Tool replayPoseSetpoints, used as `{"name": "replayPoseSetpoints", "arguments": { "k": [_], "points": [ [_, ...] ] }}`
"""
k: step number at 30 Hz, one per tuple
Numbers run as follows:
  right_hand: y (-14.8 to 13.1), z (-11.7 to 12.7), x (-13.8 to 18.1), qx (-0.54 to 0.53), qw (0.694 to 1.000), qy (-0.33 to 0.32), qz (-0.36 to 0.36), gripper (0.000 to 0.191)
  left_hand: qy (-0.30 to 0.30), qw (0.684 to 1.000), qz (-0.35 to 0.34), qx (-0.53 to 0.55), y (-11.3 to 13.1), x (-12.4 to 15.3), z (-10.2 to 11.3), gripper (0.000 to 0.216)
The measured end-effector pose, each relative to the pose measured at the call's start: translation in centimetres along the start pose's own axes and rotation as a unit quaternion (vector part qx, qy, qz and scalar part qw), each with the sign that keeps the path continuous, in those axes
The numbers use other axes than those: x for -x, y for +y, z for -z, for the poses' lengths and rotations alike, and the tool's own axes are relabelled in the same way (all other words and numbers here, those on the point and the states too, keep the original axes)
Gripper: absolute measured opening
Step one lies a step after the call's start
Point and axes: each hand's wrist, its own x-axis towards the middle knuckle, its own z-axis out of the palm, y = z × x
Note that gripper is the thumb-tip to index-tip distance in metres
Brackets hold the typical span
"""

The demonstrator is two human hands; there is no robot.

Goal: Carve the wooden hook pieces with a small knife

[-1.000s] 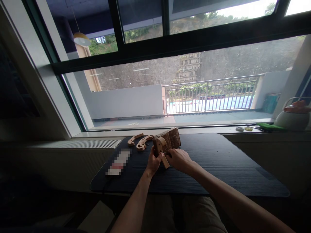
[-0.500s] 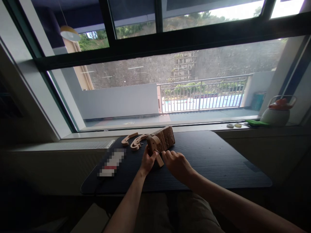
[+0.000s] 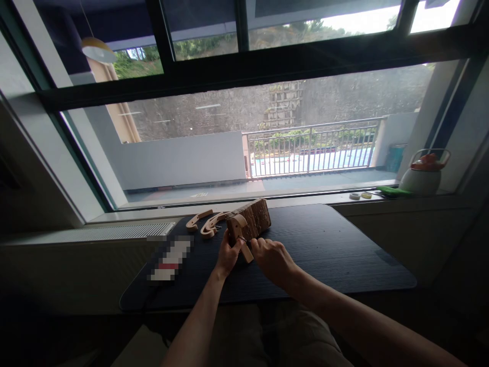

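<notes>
On the dark table, my left hand (image 3: 226, 257) is closed around the near end of a brown, rough-textured wooden block (image 3: 258, 218). A pale curved wooden leg (image 3: 239, 222) lies against that end, its straight part slanting down toward me. My right hand (image 3: 274, 259) is a fist around a screwdriver (image 3: 246, 240), whose handle is mostly hidden by the fingers. The thin shaft points left to the curved leg, close to my left thumb; whether a screw sits at its tip is too small to tell. Further curved wooden legs (image 3: 209, 229) rest left of the block.
A blurred-out white and red item (image 3: 170, 259) is on the table's left side. Along the windowsill stand a white jug with an orange lid (image 3: 420, 173), a green item (image 3: 393, 191) and two small rolls (image 3: 355, 195). A radiator (image 3: 87, 239) is at left.
The whole view has shifted slightly, so everything sits a little further left. My right fist has turned slightly, and more of the screwdriver shaft shows. Both hands keep their hold.
</notes>
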Motion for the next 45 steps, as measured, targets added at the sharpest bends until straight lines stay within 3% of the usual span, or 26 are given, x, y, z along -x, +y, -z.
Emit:
{"name": "replayPoseSetpoints", "arguments": {
  "k": [3,11,14,18,26,35,40,45],
  "points": [
    [0.2,0.2,-0.3,-0.044,0.998,-0.015,-0.035,0.014,0.003,1.000,-0.002,-0.001,0.0,0.0,0.0,0.030],
    [2.1,-0.2,-1.3,-0.113,0.985,-0.070,-0.111,0.032,0.002,1.000,0.000,-0.004,0.0,0.0,0.0,0.037],
    [2.3,0.3,-1.4,-0.109,0.986,-0.076,-0.104,0.032,0.001,1.000,-0.001,-0.002,0.0,0.0,-0.1,0.035],
    [1.5,1.3,-1.3,-0.069,0.994,-0.058,-0.067,0.017,0.001,1.000,0.007,-0.003,0.0,0.0,-0.1,0.038],
    [0.1,0.8,-1.1,-0.008,0.999,-0.047,0.013,0.023,0.003,1.000,0.010,0.005,0.2,0.0,-0.1,0.039],
    [0.1,0.6,-1.9,-0.066,0.994,-0.081,-0.039,0.018,0.004,1.000,0.012,0.006,0.4,0.1,0.0,0.039],
    [1.2,-0.1,-2.4,-0.115,0.984,-0.101,-0.093,0.032,0.004,1.000,0.008,0.004,0.1,0.1,0.0,0.040],
    [2.0,-0.8,-2.8,-0.148,0.977,-0.118,-0.100,0.037,0.008,1.000,0.009,0.005,-0.1,0.0,0.0,0.038]
  ]
}}
